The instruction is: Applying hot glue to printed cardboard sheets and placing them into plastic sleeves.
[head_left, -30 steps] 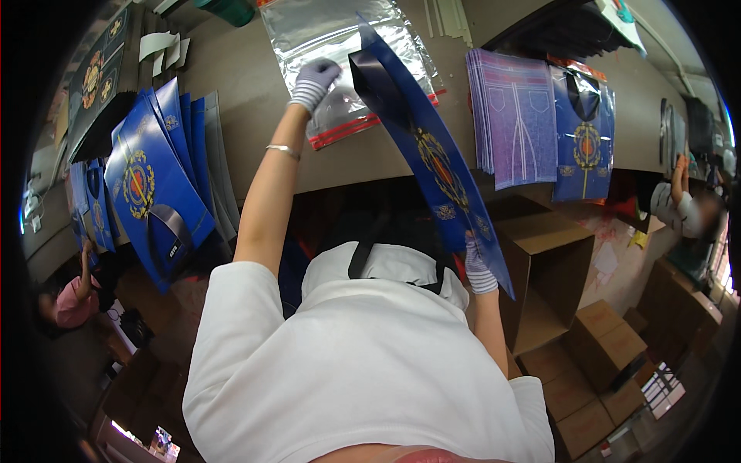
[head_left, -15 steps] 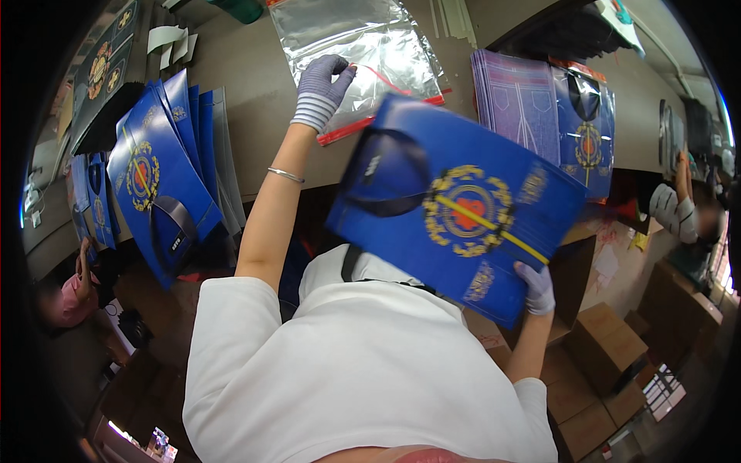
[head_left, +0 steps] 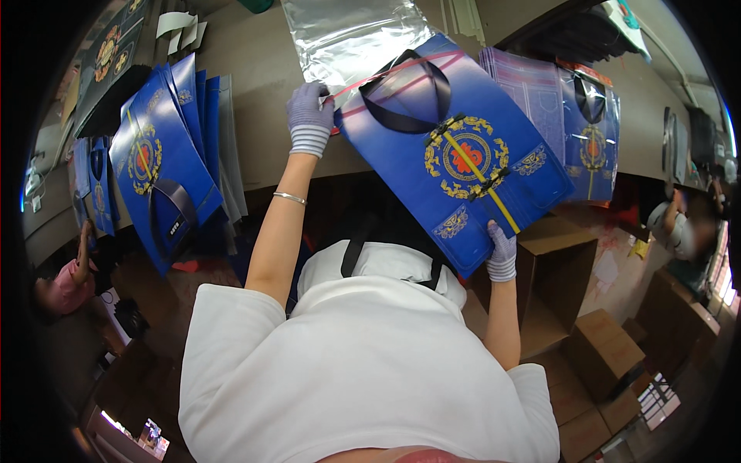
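My right hand [head_left: 502,253], in a pale glove, grips the lower edge of a flat blue gift bag [head_left: 455,150] with a gold emblem, a dark handle and a yellow ribbon. The bag's upper end sits in the mouth of a clear plastic sleeve [head_left: 347,35] with a red sealing strip, lying on the brown table [head_left: 262,77]. My gloved left hand [head_left: 309,119] pinches the sleeve's open edge beside the bag's top corner. A thin bracelet circles my left wrist.
A fanned stack of the same blue bags [head_left: 166,166] leans at the table's left. Sleeved bags [head_left: 563,116] lie piled at the right. Open cardboard boxes [head_left: 556,301] stand on the floor at the right. Other people [head_left: 65,282] sit at both sides.
The blue bag has turned from edge-on to flat and slid up, its top going into the sleeve. My left hand dropped from the sleeve's middle to its open edge.
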A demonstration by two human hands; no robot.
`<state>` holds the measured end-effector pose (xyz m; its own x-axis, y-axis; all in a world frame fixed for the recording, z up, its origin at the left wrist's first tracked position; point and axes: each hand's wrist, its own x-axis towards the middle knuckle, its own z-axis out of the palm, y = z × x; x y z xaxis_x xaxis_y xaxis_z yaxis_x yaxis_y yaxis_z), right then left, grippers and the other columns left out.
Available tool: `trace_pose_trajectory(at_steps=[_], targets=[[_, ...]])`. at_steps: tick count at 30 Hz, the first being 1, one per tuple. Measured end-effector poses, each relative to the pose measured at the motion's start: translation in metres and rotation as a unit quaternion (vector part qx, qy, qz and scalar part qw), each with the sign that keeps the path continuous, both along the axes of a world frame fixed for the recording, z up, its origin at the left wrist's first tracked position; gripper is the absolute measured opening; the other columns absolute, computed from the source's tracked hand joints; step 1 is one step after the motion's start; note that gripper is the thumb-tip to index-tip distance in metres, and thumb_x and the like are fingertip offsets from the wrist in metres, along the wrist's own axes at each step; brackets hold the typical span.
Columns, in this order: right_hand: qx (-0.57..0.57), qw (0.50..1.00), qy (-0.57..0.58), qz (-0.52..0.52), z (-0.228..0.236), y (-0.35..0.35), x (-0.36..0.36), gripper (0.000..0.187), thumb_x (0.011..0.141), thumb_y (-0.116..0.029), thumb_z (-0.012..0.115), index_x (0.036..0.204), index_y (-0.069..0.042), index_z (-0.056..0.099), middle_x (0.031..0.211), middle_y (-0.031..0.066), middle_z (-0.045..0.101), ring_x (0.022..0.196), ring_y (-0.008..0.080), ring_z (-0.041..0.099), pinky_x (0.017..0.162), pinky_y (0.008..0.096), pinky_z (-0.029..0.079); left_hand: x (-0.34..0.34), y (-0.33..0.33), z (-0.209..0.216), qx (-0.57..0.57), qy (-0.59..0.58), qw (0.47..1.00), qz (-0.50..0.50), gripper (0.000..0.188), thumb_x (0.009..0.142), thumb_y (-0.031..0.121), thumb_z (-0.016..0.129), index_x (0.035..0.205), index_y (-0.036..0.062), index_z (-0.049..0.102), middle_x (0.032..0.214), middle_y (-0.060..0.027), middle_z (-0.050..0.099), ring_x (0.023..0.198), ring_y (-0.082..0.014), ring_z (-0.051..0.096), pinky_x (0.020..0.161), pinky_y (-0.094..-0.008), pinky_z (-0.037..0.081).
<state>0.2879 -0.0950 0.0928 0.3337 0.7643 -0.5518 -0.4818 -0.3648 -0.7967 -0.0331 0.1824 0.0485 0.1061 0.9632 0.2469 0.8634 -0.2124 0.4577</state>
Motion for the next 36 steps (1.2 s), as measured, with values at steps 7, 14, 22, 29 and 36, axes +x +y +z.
trace_pose_trajectory(at_steps=[7, 14, 22, 29, 36], targets=[[0.017, 0.999, 0.03, -0.019, 0.001, -0.001, -0.004, 0.062, 0.075, -0.021, 0.071, 0.126, -0.002, 0.042, 0.116, 0.01, 0.052, 0.103, 0.022, 0.053, 0.089, 0.0346, 0.045, -0.016, -0.012, -0.007, 0.06, -0.097, 0.993, 0.001, 0.01, 0.071, 0.008, 0.066, 0.08, 0.0054, 0.063, 0.081, -0.0095, 0.059, 0.08, -0.0277, 0.056, 0.073, -0.0364, 0.045], [0.011, 0.995, 0.083, -0.052, 0.002, 0.0, -0.028, 0.062, 0.075, -0.019, 0.071, 0.126, -0.001, 0.042, 0.117, 0.0111, 0.052, 0.106, 0.0237, 0.052, 0.093, 0.0366, 0.043, -0.015, -0.014, 0.005, 0.084, -0.123, 0.989, -0.015, 0.014, 0.073, 0.004, 0.066, 0.088, 0.003, 0.066, 0.084, -0.0102, 0.063, 0.077, -0.0233, 0.061, 0.073, -0.0306, 0.048], [0.03, 0.98, 0.173, -0.092, 0.008, 0.003, -0.053, 0.049, 0.077, -0.012, 0.069, 0.12, -0.003, 0.048, 0.11, 0.0092, 0.056, 0.099, 0.022, 0.056, 0.087, 0.0362, 0.048, -0.003, -0.022, 0.018, 0.081, -0.185, 0.979, 0.018, 0.012, 0.074, 0.002, 0.066, 0.086, 0.0027, 0.065, 0.082, -0.0101, 0.063, 0.076, -0.0206, 0.061, 0.071, -0.0287, 0.049], [-0.047, 0.989, 0.139, -0.028, -0.053, 0.022, -0.071, 0.045, 0.08, -0.016, 0.069, 0.117, -0.005, 0.049, 0.103, 0.0083, 0.059, 0.092, 0.0202, 0.058, 0.084, 0.0348, 0.049, 0.006, -0.018, -0.041, -0.338, -0.652, 0.651, 0.191, 0.021, 0.085, 0.008, 0.058, 0.103, -0.0023, 0.059, 0.089, -0.0098, 0.063, 0.073, -0.0175, 0.061, 0.065, -0.0304, 0.053], [-0.197, 0.771, -0.006, 0.606, -0.038, 0.074, 0.004, 0.024, 0.086, -0.022, 0.056, 0.084, 0.0, 0.064, 0.072, 0.0123, 0.067, 0.061, 0.018, 0.066, 0.058, 0.0287, 0.053, -0.017, 0.033, -0.114, -0.379, -0.473, 0.76, 0.235, 0.023, 0.075, 0.013, 0.071, 0.092, -0.0011, 0.065, 0.075, -0.0076, 0.064, 0.058, -0.0154, 0.059, 0.053, -0.0308, 0.05]])
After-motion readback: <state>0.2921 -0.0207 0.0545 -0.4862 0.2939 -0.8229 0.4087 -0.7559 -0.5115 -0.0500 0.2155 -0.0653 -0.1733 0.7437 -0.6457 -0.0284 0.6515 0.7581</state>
